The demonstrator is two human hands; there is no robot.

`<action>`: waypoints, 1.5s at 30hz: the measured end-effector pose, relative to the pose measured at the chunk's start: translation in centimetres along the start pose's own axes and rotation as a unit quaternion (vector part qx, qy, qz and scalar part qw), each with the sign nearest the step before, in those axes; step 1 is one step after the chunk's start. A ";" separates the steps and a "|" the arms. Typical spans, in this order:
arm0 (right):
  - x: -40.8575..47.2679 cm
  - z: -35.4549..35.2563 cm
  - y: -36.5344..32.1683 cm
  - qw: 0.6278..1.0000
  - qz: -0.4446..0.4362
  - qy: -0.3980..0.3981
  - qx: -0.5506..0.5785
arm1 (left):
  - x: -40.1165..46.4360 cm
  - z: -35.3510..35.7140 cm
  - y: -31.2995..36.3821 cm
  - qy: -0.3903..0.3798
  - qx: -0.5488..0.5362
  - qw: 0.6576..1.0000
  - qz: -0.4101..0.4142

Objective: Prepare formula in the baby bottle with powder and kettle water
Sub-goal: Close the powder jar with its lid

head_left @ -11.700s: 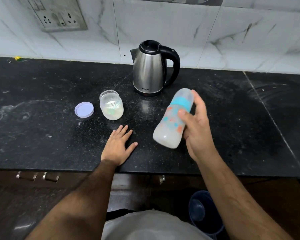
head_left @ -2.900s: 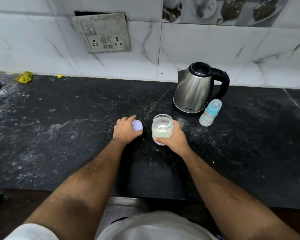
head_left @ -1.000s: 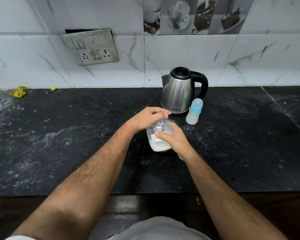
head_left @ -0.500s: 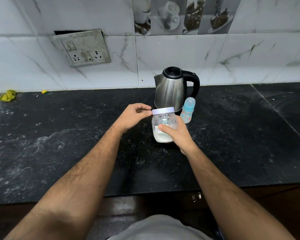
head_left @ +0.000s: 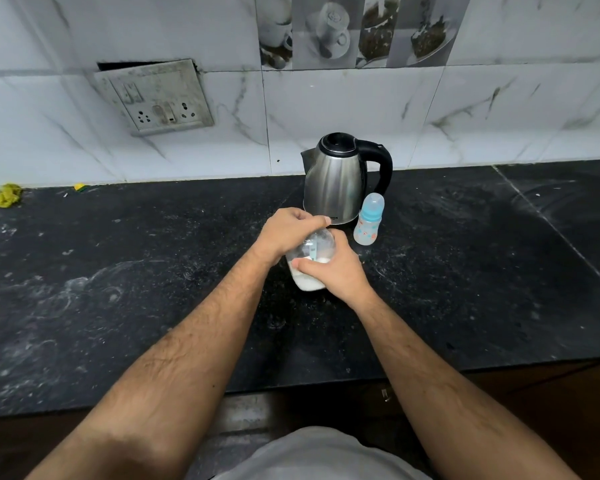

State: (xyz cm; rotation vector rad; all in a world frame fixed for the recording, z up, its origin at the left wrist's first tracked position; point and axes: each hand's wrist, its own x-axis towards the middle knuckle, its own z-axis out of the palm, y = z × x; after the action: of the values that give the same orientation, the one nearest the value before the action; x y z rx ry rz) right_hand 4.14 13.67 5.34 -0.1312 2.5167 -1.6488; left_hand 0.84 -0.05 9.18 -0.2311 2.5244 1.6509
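Observation:
A clear powder jar (head_left: 313, 258) with white powder at its bottom stands on the black counter (head_left: 118, 289). My right hand (head_left: 333, 271) grips the jar's side. Curled over the jar's top, my left hand (head_left: 288, 230) hides the lid beneath it. Just behind the jar the steel kettle (head_left: 336, 181) with a black handle stands by the wall. The baby bottle (head_left: 368, 220), capped in blue and holding whitish liquid, stands upright right of the kettle's base.
A wall socket plate (head_left: 156, 97) hangs on the marble tiles at the back left. A yellow scrap (head_left: 2, 199) lies at the counter's far left edge. White powder dust marks the counter.
The bottle went from my right hand to standing by the kettle. My left hand picked up the lid, set it on the jar and now covers the jar's top.

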 end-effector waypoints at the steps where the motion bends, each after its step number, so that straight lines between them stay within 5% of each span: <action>1: 0.1 -0.1 0.1 1.000 0.007 -0.014 0.018 | -0.1 0.1 0.1 0.000 0.000 1.000 -0.004; 23: -0.5 0.1 2.3 0.986 0.029 -0.099 0.128 | -1.0 1.3 -2.1 0.004 -0.003 1.000 0.009; 31: -0.7 0.3 2.9 0.989 0.027 -0.062 0.128 | -2.7 1.0 -3.7 0.028 -0.185 0.982 -0.032; 35: -0.3 -0.1 3.0 0.993 0.022 -0.040 0.112 | -4.7 1.3 -5.9 -0.020 -0.213 0.975 -0.061; 45: 0.9 -2.4 4.4 0.978 0.080 -0.163 0.102 | -4.0 2.4 -8.8 -0.005 -0.221 0.974 -0.057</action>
State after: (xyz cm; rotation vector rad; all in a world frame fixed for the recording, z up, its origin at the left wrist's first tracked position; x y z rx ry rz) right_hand 2.85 17.49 2.18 -0.1593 2.0519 -1.6545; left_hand 6.49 -1.03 1.04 -0.3955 2.0576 2.1357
